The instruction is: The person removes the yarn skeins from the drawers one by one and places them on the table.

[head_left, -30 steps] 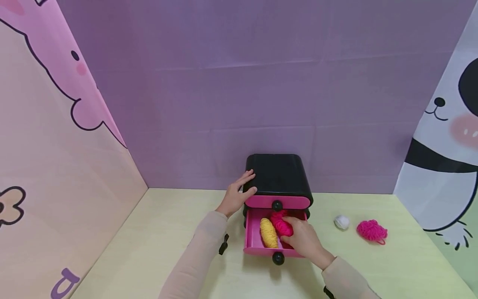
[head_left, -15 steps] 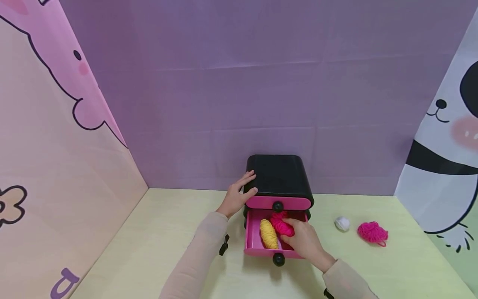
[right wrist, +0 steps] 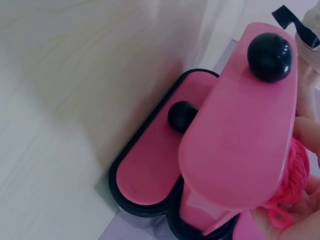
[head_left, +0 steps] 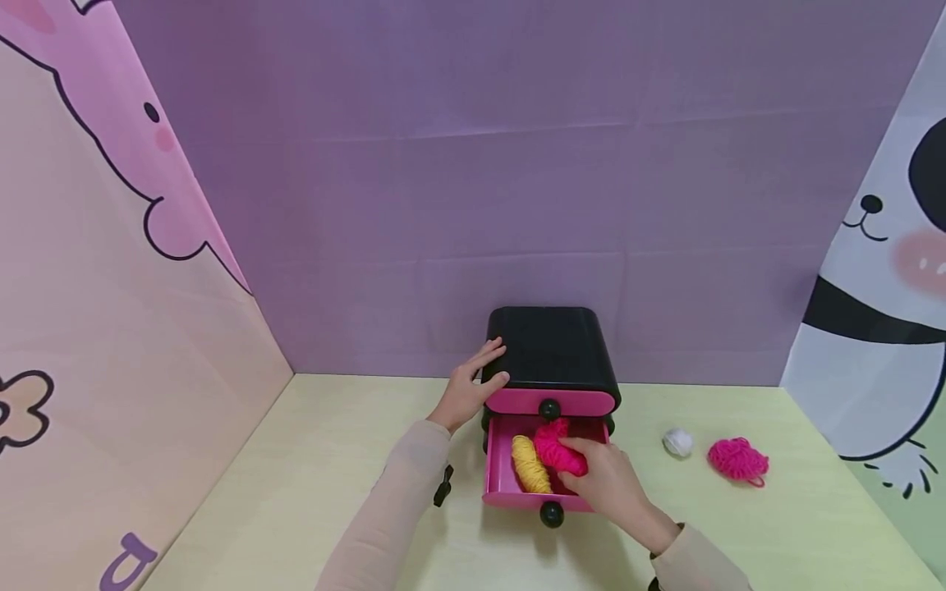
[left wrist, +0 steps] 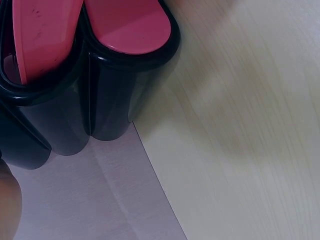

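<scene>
A black drawer cabinet (head_left: 550, 345) with pink drawer fronts stands at the back wall. Its middle drawer (head_left: 499, 460) is pulled out, while the drawers above and below are closed in. My left hand (head_left: 467, 386) rests on the cabinet's top left edge, fingers spread. Inside the pulled-out drawer, my right hand (head_left: 609, 484) pinches a hot-pink yarn skein (head_left: 557, 450) between thumb and fingers. A yellow yarn skein (head_left: 530, 465) lies left of it in the same drawer. From the right wrist camera, the drawer front (right wrist: 240, 135) hides part of the pink skein (right wrist: 296, 175).
Right of the cabinet, a small white yarn ball (head_left: 677, 442) and a magenta yarn bundle (head_left: 737, 460) lie on the pale wooden table (head_left: 355, 419). A purple backdrop (head_left: 443, 180) rises behind, with printed panels on both sides.
My right hand and the pink skein have shifted slightly toward the drawer's front right. The yellow skein has moved a little to the left. My left hand stays in place.
</scene>
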`<move>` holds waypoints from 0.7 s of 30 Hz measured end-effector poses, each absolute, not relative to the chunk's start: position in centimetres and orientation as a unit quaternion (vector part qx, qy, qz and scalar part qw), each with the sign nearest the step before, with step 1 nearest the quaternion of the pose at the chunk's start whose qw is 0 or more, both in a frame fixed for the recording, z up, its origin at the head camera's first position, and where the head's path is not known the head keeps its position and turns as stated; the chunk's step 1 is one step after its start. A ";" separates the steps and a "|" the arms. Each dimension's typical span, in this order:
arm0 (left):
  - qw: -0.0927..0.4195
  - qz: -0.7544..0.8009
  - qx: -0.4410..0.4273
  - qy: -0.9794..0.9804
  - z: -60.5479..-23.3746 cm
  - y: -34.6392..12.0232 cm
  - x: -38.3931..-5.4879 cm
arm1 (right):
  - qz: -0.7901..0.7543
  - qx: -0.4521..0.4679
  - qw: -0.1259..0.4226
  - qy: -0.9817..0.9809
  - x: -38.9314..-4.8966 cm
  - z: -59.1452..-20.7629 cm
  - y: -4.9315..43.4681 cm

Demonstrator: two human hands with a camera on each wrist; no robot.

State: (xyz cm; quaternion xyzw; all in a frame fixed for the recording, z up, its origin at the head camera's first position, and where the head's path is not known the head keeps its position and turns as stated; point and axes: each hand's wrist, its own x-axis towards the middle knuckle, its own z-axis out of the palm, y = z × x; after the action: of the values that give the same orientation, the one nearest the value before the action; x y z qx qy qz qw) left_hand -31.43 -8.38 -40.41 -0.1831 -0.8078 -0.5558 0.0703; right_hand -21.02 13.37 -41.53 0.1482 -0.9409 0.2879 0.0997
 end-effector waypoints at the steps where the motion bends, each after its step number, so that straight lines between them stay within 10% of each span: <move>1: 0.070 -0.556 -0.183 -0.808 -40.4 -8.4 -31.5 | 0.286 0.149 0.099 -0.941 -20.9 -41.5 13.4; 21: 0.046 -0.562 -0.192 -0.803 -38.5 -8.4 -30.1 | 0.306 0.145 0.082 -0.937 -18.9 -39.5 14.9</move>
State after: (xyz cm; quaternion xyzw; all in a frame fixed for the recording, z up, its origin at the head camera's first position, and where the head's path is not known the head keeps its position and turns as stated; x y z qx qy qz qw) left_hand -30.12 -8.36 -38.50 -0.1916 -0.8034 -0.5618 0.0464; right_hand -18.87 14.86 -39.45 0.1447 -0.9374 0.3061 0.0816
